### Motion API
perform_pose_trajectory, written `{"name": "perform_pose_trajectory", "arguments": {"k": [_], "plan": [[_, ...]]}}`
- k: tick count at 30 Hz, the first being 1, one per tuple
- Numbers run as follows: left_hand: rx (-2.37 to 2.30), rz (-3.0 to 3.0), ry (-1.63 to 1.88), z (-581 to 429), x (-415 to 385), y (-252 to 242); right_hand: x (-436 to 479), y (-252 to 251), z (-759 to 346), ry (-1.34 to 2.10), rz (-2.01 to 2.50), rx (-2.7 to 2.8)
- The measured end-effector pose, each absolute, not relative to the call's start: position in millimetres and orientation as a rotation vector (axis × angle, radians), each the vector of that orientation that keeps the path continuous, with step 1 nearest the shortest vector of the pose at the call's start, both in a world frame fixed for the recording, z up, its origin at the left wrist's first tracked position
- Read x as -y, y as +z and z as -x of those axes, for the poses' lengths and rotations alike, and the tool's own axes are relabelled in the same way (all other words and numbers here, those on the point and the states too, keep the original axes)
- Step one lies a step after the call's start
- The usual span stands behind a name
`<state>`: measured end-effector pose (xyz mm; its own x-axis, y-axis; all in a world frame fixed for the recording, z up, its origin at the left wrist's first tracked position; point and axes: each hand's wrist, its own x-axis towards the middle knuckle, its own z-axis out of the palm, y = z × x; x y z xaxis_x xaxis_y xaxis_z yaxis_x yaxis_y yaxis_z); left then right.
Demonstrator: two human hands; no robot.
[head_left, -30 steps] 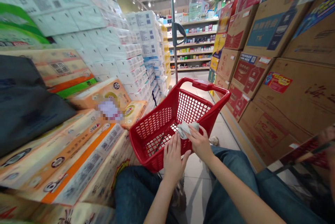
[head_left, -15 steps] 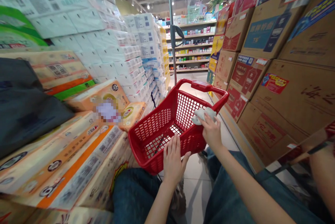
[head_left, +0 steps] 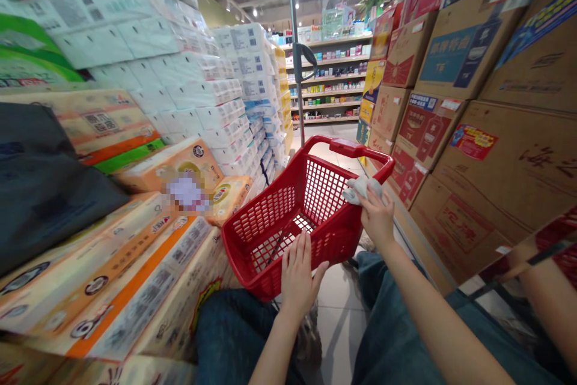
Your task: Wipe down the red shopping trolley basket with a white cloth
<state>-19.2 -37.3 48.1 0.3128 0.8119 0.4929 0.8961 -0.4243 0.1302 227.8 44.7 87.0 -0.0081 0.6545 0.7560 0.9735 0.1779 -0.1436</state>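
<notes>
A red plastic shopping basket (head_left: 259, 199) with lattice sides stands tilted in front of me, its handle loop at the far right end. My right hand (head_left: 377, 217) presses a pale grey cloth (head_left: 358, 188) onto the basket's right rim, close to the handle. The fingers lie over the cloth and partly hide it. My left hand (head_left: 300, 271) rests on the near side rim with its fingers stretched out and thumb apart, holding nothing else. Through the lattice, the inside of the basket shows only its own floor.
Packs of tissue paper (head_left: 135, 253) are stacked along the left, with a dark bag (head_left: 45, 175) on them. Cardboard cartons (head_left: 509, 175) rise on the right. A metal pole (head_left: 295, 24) stands behind the basket, and stocked shelves (head_left: 333, 81) lie beyond.
My right hand has slid the cloth along the rim, right and slightly up toward the handle. My left hand and the basket stay nearly in place.
</notes>
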Motion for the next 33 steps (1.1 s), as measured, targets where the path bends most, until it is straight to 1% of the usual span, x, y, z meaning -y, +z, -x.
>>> {"name": "perform_pose_trajectory", "arguments": {"k": [2,5,9,12,15,17,21,24,28,33], "plan": [[1.589,2.402,-0.746,18,37,48,-49,93,-229,-0.557,1.601,1.661],[1.593,2.379,-0.752,16,37,49,-39,87,-197,-0.485,1.598,1.682],[1.595,2.384,-0.737,18,39,50,-9,61,-136,-0.35,1.416,1.888],[1.596,2.4,-0.734,21,40,50,4,48,-120,-0.341,1.279,1.98],[1.588,2.412,-0.753,23,40,51,-3,53,-143,-0.396,1.247,2.028],[1.582,2.415,-0.764,24,40,51,-16,63,-174,-0.457,1.309,1.994],[1.572,2.427,-0.789,21,39,50,-47,83,-231,-0.578,1.498,1.779],[1.588,2.428,-0.791,18,38,50,-57,88,-243,-0.592,1.558,1.65],[1.618,2.411,-0.784,16,39,51,-41,74,-204,-0.531,1.562,1.666],[1.597,2.408,-0.768,19,38,50,-6,43,-135,-0.445,1.356,1.845]]}}
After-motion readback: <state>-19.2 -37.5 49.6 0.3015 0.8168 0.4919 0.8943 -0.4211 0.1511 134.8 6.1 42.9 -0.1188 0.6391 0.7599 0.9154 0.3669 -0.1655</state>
